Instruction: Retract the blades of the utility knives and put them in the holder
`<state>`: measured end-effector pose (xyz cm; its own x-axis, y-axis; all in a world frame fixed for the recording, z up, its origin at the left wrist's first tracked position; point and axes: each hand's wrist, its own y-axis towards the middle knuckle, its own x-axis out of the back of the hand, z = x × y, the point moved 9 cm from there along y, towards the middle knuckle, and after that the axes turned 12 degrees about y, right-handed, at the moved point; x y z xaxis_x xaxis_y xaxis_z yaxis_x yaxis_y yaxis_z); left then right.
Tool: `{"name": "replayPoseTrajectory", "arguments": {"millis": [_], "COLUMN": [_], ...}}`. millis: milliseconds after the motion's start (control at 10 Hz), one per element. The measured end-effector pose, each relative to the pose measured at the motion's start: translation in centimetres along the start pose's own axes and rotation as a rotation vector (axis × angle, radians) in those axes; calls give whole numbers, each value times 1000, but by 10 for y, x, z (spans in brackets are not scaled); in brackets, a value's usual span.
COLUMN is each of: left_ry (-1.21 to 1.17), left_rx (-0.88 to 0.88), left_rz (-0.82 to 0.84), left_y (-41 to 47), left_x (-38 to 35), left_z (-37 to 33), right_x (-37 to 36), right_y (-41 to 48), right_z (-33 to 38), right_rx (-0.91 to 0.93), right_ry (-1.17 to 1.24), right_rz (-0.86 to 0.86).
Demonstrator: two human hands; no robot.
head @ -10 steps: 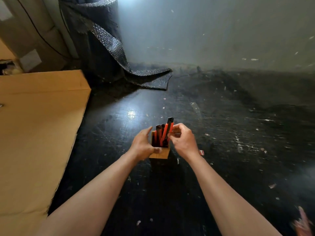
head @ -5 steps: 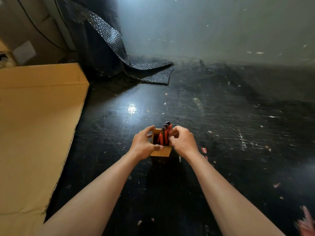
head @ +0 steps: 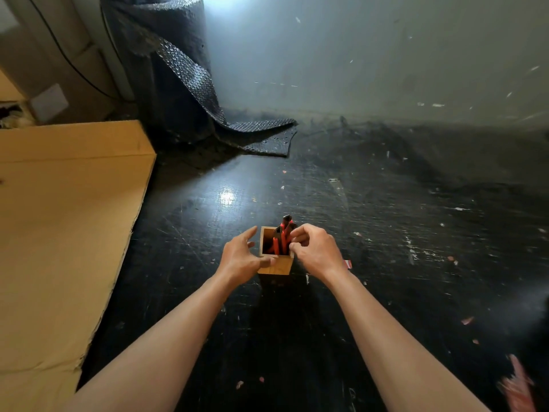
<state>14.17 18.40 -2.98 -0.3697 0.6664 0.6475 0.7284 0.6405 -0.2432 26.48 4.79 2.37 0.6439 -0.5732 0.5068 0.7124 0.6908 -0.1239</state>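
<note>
Three red-and-black utility knives (head: pixel 280 239) stood in the square wooden holder (head: pixel 277 266); left hand (head: pixel 239 258) spread wide, thumb on its front; right hand (head: pixel 319 252) curled at them, grip unclear

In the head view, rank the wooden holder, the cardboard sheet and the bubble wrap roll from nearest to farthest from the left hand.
1. Wooden holder: right at the left hand, against its thumb.
2. Cardboard sheet: lying flat, off to the left.
3. Bubble wrap roll: standing upright, far back on the left.

Dim scene, glare on the floor (head: pixel 227 197), blurred wide-angle edges.
</note>
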Motion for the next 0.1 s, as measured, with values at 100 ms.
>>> {"name": "replayPoseTrajectory", "arguments": {"millis": [100], "left_ry": [-15], "left_rx": [-8], "left_rz": [-116], "left_y": [-26], "left_x": [10], "left_z": [1], "right_x": [3], "right_y": [-16], "right_z": [15], "right_rx": [17], "right_ry": [-37], "right_rz": [53]}}
